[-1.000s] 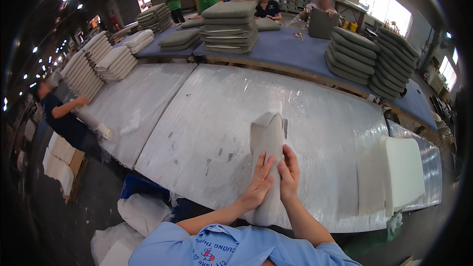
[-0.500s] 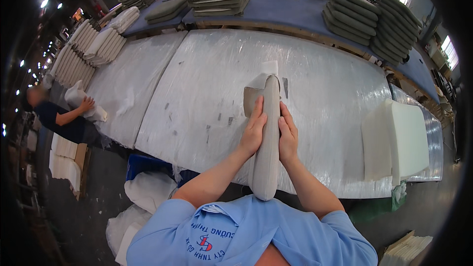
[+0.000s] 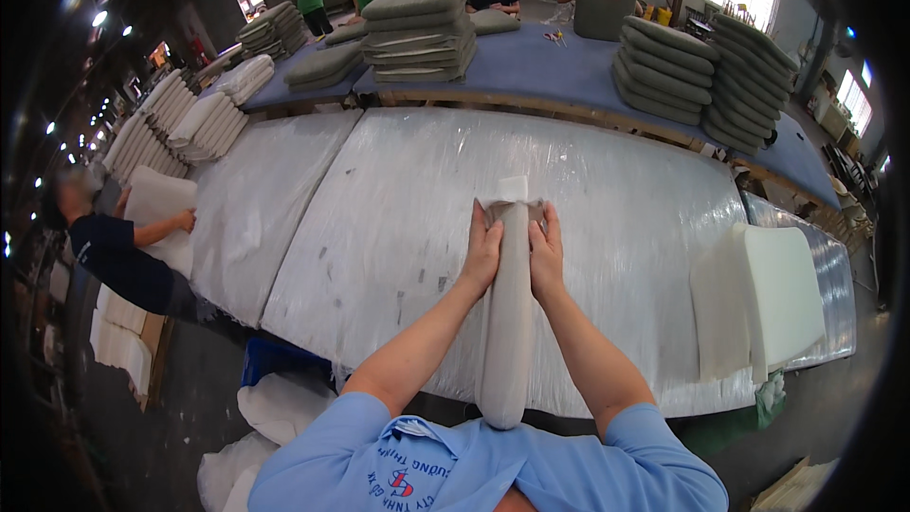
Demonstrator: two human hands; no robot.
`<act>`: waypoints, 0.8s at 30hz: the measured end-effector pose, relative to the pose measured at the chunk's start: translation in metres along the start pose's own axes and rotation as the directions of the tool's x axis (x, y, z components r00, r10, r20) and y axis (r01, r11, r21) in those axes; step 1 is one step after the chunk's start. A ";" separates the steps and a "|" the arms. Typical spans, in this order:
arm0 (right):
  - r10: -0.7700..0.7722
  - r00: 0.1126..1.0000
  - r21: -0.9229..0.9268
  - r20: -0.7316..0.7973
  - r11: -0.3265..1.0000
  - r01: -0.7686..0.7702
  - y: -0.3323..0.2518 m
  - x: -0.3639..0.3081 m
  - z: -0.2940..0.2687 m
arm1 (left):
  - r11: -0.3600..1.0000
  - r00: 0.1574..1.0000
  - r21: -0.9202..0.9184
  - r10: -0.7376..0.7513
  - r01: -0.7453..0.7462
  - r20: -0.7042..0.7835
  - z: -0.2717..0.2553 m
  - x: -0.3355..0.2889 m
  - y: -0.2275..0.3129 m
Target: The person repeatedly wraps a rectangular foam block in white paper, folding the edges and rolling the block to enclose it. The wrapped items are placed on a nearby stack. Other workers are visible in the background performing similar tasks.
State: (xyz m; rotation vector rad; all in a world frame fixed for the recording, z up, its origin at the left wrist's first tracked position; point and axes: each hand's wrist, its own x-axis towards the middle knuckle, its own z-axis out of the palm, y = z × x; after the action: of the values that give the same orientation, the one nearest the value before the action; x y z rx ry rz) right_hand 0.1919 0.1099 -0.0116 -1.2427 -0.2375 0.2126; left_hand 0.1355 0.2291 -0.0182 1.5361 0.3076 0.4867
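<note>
A long light-grey seat cushion stands on its narrow edge, its near end against my shirt and its far end over the plastic-wrapped table. My left hand grips its left side near the far end, and my right hand grips the right side opposite. Both hands' fingers are at the loose grey fabric edge of the cover. A white piece of padding sticks out beyond that edge. Most of the cushion's faces are hidden from above.
White foam pads stand at the table's right end. Beyond, a blue-topped table bears stacks of grey cushions. At left a co-worker handles a white pad. White bundles lie beside me at lower left.
Both my hands have slid toward the cushion's far end, and the cover's loose flap is now gathered between them. My view has tilted up. The co-worker at left has lifted the white pad upright.
</note>
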 end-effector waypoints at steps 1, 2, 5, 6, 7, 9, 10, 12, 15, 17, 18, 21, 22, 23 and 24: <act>-0.024 0.997 -0.041 -0.078 0.999 0.021 0.003 0.006 0.006 | 0.996 0.997 0.072 0.063 -0.059 -0.051 -0.007 0.008 -0.002; -0.115 0.990 -0.179 -0.077 0.979 0.099 0.004 0.012 0.011 | 0.971 0.964 0.150 0.211 -0.187 -0.164 -0.013 0.016 -0.003; -0.351 0.934 -0.466 -0.066 0.838 0.282 0.013 0.030 0.001 | 0.783 0.909 0.507 0.417 -0.361 0.003 -0.031 0.036 0.005; -0.396 0.915 -0.498 -0.083 0.811 0.306 0.019 0.032 -0.014 | 0.867 0.959 0.431 0.284 -0.251 -0.014 -0.016 0.036 0.011; -0.441 0.894 -0.503 -0.083 0.793 0.344 0.019 0.033 -0.015 | 0.826 0.949 0.494 0.314 -0.271 -0.004 -0.016 0.036 0.015; -0.291 0.950 -0.294 -0.115 0.923 0.248 0.016 0.033 -0.009 | 0.720 0.925 0.622 0.380 -0.307 0.016 -0.022 0.035 0.020; -0.212 0.971 -0.176 -0.111 0.966 0.191 0.014 0.033 -0.002 | 0.757 0.923 0.573 0.384 -0.314 -0.001 -0.025 0.037 0.022; -0.266 0.960 -0.149 -0.090 0.956 0.251 0.009 0.036 0.005 | 0.826 0.922 0.455 0.387 -0.333 -0.028 -0.027 0.040 0.024; -0.305 0.950 -0.134 -0.066 0.946 0.295 0.006 0.047 0.002 | 0.808 0.892 0.422 0.453 -0.411 0.002 -0.019 0.039 0.027; -0.310 0.949 -0.148 -0.064 0.943 0.298 0.007 0.053 -0.005 | 0.799 0.870 0.406 0.493 -0.444 -0.020 -0.007 0.036 0.029; -0.306 0.950 -0.150 -0.061 0.944 0.295 0.007 0.055 -0.003 | 0.789 0.856 0.410 0.516 -0.458 -0.036 -0.007 0.035 0.029; -0.312 0.949 -0.158 -0.044 0.940 0.301 0.008 0.055 0.000 | 0.714 0.826 0.470 0.559 -0.520 0.065 -0.013 0.037 0.031; -0.315 0.948 -0.164 -0.038 0.938 0.305 0.009 0.055 -0.001 | 0.706 0.823 0.464 0.558 -0.535 0.100 -0.014 0.038 0.033; -0.313 0.949 -0.172 -0.037 0.938 0.302 0.010 0.056 -0.002 | 0.699 0.820 0.458 0.557 -0.550 0.135 -0.014 0.040 0.034; -0.311 0.950 -0.175 -0.035 0.938 0.301 0.010 0.056 -0.002 | 0.688 0.813 0.454 0.557 -0.566 0.170 -0.016 0.041 0.036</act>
State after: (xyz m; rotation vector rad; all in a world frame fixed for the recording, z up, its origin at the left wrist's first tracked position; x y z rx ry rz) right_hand 0.2458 0.1276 -0.0180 -1.3578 -0.3979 -0.1185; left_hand 0.1596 0.2623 0.0215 2.1441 -0.0894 0.9333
